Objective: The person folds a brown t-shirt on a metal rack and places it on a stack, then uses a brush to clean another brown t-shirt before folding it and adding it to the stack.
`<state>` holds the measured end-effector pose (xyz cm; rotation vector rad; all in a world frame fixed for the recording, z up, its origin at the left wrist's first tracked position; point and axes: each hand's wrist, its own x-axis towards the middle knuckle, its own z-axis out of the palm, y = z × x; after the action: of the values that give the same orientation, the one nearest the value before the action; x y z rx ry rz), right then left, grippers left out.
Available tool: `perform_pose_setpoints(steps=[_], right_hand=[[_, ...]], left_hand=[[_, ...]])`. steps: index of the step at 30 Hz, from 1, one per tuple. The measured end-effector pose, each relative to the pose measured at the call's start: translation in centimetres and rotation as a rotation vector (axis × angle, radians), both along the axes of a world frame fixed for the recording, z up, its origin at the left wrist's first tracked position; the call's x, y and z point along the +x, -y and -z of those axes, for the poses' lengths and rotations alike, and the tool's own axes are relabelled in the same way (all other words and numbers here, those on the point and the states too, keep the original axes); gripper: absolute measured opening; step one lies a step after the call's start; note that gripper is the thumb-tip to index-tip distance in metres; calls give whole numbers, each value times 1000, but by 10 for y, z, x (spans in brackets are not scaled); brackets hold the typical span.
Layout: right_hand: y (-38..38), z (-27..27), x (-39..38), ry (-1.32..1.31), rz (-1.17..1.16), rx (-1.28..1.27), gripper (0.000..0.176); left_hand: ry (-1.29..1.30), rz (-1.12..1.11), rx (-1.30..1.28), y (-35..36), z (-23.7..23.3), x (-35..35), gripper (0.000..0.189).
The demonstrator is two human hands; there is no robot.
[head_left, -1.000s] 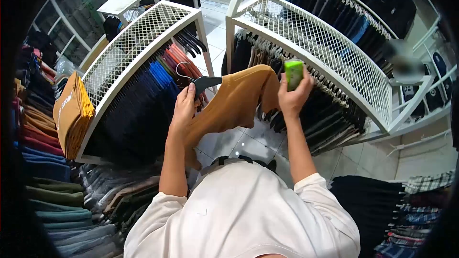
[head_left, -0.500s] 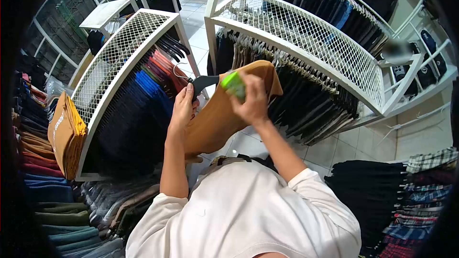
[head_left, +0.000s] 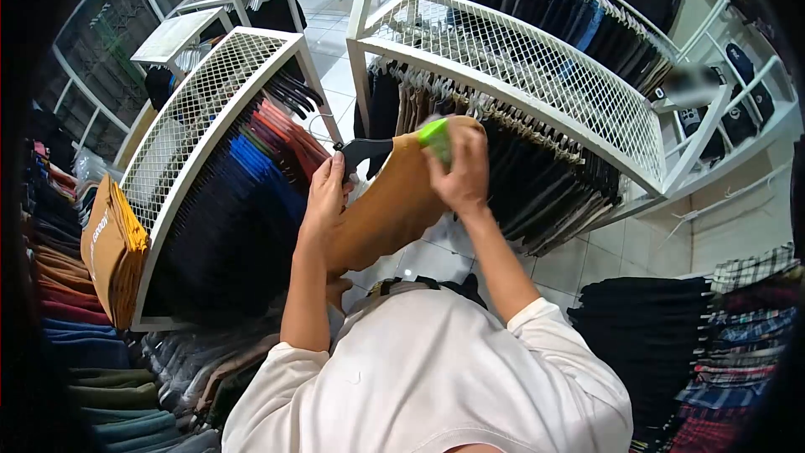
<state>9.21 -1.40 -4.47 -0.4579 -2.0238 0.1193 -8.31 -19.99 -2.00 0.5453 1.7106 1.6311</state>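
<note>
My left hand (head_left: 325, 195) is closed around a black clothes hanger (head_left: 369, 149), with the thumb lying along it. A tan-brown garment (head_left: 390, 205) hangs from this hanger and spreads out to the right, over the floor. My right hand (head_left: 461, 166) is closed on a small bright green object (head_left: 434, 132), blurred, whose exact kind I cannot make out. That object is at the garment's upper edge, right of the hanger; whether it touches the cloth is hard to tell.
Left stands a white mesh-topped rack (head_left: 201, 109) of hanging clothes, with a folded tan-and-yellow stack (head_left: 116, 252) at its side. Ahead is another white mesh rack (head_left: 520, 75) with dark trousers (head_left: 537, 176). Folded black clothes (head_left: 641, 352) and plaid shirts (head_left: 738, 352) lie at right.
My right hand and the green object have moved a little to the right along the garment. The hanger and garment have shifted slightly right, with my left hand still gripping.
</note>
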Motion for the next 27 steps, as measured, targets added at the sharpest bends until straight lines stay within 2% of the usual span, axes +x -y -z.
perform_pose_setpoints(steps=[2,4,6,9,12,14,15,16,18,20,22,24,27], right_hand=[[-24,3,13,-92,227,-87,69],[-39,1,27,-178,344,-184,69],[-32,-2,31,-218,354,-171,71],[10,-15,18,-145,14,-155,73],[16,-6,13,-9,-102,-28,73],[-12,0,21,-108,33,-91,69],[-27,2,29,-139,150,-129,67],[-40,10,38,-137,277,-307,60],[-52,4,55,-180,312,-249,56],[-31,-16,53,-193,192,-288,56],[4,-37,40,-143,-2,-205,60],[20,-38,29,-20,-132,-115,63],[-9,-15,30,-86,-28,-190,64]], left_hand=[[-20,-35,-13,4,-4,0,41],[-33,-61,-12,8,-5,-1,41],[-33,-42,-39,11,-8,0,42],[-61,-25,-26,5,-6,4,42],[-122,-13,41,-1,-2,8,42],[-295,-67,83,1,-6,10,43],[-301,-121,92,5,-11,12,38],[-297,-128,92,9,-15,14,38],[-473,-117,121,14,-22,17,30],[-554,-134,89,14,-24,23,25],[-653,-83,216,10,-23,29,24],[-682,-74,180,8,-17,29,19],[-893,5,174,15,-19,26,16]])
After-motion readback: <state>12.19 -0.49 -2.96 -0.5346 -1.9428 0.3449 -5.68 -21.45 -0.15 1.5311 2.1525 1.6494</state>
